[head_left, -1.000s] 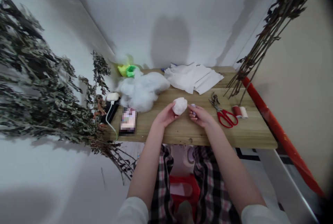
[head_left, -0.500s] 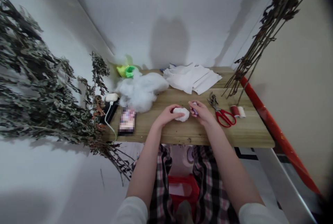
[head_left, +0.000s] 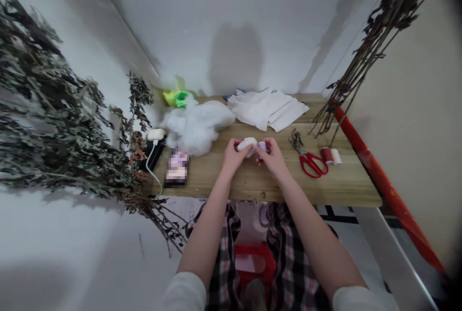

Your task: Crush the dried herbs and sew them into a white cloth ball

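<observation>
My left hand is closed around a small white stuffed cloth ball, its thumb lying across the near side. My right hand is wrapped round a pale lilac thread spool, and its thumb tip touches or nearly touches the right side of the ball. Both hands are close together above the front middle of the wooden table. Any needle or thread between them is too small to make out.
Fluffy white stuffing and a phone lie to the left. White cloth pieces are at the back. Red-handled scissors, a brown thread spool and a cream spool lie right. Dried branches hang at the left.
My right hand has moved left with the spool, up against the ball. My left hand has shifted slightly up and turned the ball a little.
</observation>
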Tool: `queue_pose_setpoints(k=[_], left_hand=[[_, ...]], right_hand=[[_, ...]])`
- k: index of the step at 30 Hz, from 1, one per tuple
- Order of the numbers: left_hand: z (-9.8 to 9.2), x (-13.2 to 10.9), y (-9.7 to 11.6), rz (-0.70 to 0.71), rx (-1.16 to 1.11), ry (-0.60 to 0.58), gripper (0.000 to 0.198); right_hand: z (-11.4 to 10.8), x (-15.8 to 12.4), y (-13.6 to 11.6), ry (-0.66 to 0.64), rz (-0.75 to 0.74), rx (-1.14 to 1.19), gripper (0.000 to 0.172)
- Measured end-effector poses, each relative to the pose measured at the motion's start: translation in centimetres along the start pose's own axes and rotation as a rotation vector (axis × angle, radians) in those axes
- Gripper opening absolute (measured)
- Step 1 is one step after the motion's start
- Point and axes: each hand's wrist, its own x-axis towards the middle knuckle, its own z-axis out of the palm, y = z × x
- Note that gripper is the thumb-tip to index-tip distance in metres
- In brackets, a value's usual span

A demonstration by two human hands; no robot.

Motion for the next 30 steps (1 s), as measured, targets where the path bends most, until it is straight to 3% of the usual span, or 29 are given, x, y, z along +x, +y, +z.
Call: queue_pose_setpoints(k=[7,14,21,26,30], left_hand=[[0.5,0.2,0.2,-0.022,-0.095,0.107,0.041],[0.9,-0.1,0.9,-0.140,-0.306,0.076,0.046],[0.5,0.2,2.1,-0.267,-0.571,0.146,0.042],[0.2,0.4,2.2,-0.286,-0.685,0.068,0.048],[0.0,0.4,2.3,-0.292,-0.737,-0.022,0.046]], right_hand=[[0.4,-0.3,0.5,-0.011,-0.019,-0.053,0.038],[0.4,-0.6,0.5,-0.060,-0.027,-0.154,0.030],[0.5,-1.7,-0.7,-0.059,-0.236,-0.465,0.022],[0.4,-1.8,-0.8,-0.145,-0.255,-0.505,0.019],[0.0,-1.3,0.0,-0.170,-0.184,-0.459,0.021]])
